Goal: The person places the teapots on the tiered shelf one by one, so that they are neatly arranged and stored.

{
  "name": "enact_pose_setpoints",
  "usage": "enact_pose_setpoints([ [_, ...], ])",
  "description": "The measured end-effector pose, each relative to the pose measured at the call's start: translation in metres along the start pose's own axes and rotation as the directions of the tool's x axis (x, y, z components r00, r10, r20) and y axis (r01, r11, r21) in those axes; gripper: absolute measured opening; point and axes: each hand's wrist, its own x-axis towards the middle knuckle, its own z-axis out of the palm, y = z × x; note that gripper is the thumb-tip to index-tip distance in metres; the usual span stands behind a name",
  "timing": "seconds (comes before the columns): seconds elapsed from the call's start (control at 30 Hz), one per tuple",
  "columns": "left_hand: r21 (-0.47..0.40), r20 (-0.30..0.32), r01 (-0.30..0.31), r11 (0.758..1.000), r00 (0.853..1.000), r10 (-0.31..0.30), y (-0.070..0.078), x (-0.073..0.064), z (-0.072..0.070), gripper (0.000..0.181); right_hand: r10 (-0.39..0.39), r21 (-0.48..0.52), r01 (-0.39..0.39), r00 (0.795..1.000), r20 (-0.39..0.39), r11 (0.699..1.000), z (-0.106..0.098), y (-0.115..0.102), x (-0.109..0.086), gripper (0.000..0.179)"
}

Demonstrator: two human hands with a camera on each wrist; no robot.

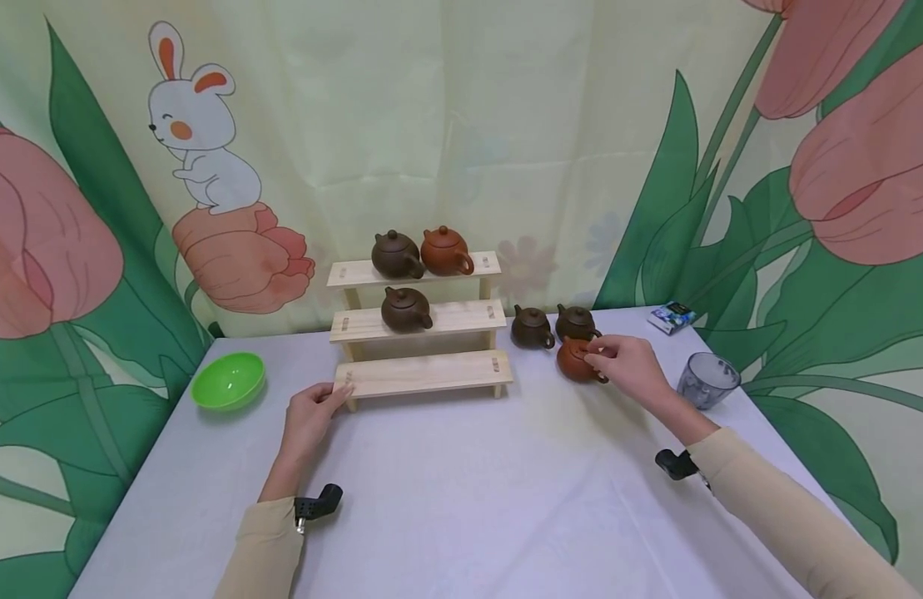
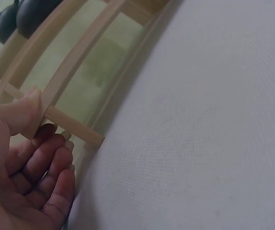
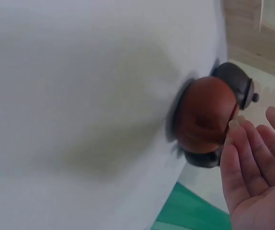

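Observation:
My left hand [image 1: 311, 420] pinches the left end of the lowest step of a three-tier wooden stand [image 1: 424, 374]. In the left wrist view the thumb [image 2: 24, 112] lies on the board and the fingers curl beneath it. My right hand [image 1: 632, 366] is at a reddish-brown teapot [image 1: 576, 362] on the table, right of the stand. The right wrist view shows its fingers [image 3: 245, 158] nearly straight, tips right at the teapot's upper edge, with the thumb held apart. Two dark brown teapots, one on the left [image 1: 532, 328] and one on the right [image 1: 576, 322], stand just behind it.
On the stand's top step sit a dark teapot [image 1: 395, 254] and a reddish one [image 1: 444, 250]; another dark teapot [image 1: 405, 309] is on the middle step. A green bowl [image 1: 229, 381] stands left, a clear glass [image 1: 708, 380] and small box [image 1: 672, 317] right. A printed curtain hangs behind.

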Motion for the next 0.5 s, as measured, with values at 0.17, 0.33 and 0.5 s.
enact_pose_setpoints([
  [0.17,-0.001,-0.008,-0.009,1.0,1.0,0.009,0.001,0.001,-0.001,0.054,0.037,-0.051,-0.036,0.999,0.01,0.998,-0.007,0.013,-0.004,0.024],
  [0.33,0.007,-0.013,-0.004,1.0,1.0,0.004,0.0,0.001,-0.001,0.054,0.06,-0.096,-0.055,0.997,0.05,0.994,-0.006,0.027,-0.005,0.025],
  [0.5,0.005,-0.006,0.001,1.0,1.0,-0.001,-0.001,0.001,0.0,0.055,0.072,-0.115,-0.06,0.993,0.099,0.992,-0.002,0.033,-0.006,0.026],
])
